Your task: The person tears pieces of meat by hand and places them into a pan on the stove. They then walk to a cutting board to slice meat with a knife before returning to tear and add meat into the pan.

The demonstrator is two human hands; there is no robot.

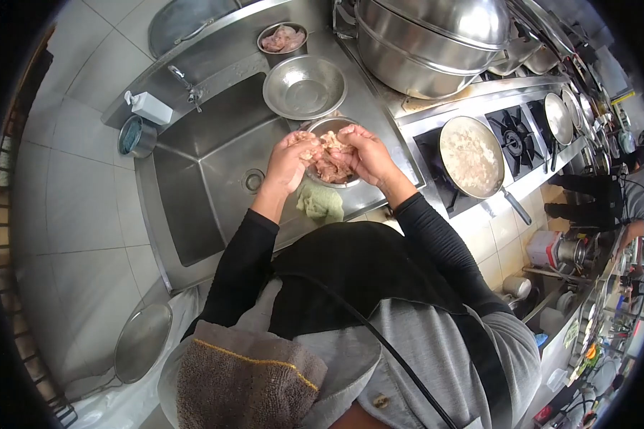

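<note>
"Head view: what are your hands doing?"

"Your left hand and right hand curl their fingertips around raw meat above a metal bowl of more, beside the sink."

"And nearby?"

"A wider bowl sits just beyond; a pan rests on your right."

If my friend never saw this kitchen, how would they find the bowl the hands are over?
Find the big steel sink, then look just right of it in the picture, on the counter. The bowl sits there beneath the left hand and right hand. Pink meat lies in it, while the wider bowl just above in the picture shows none.
</note>
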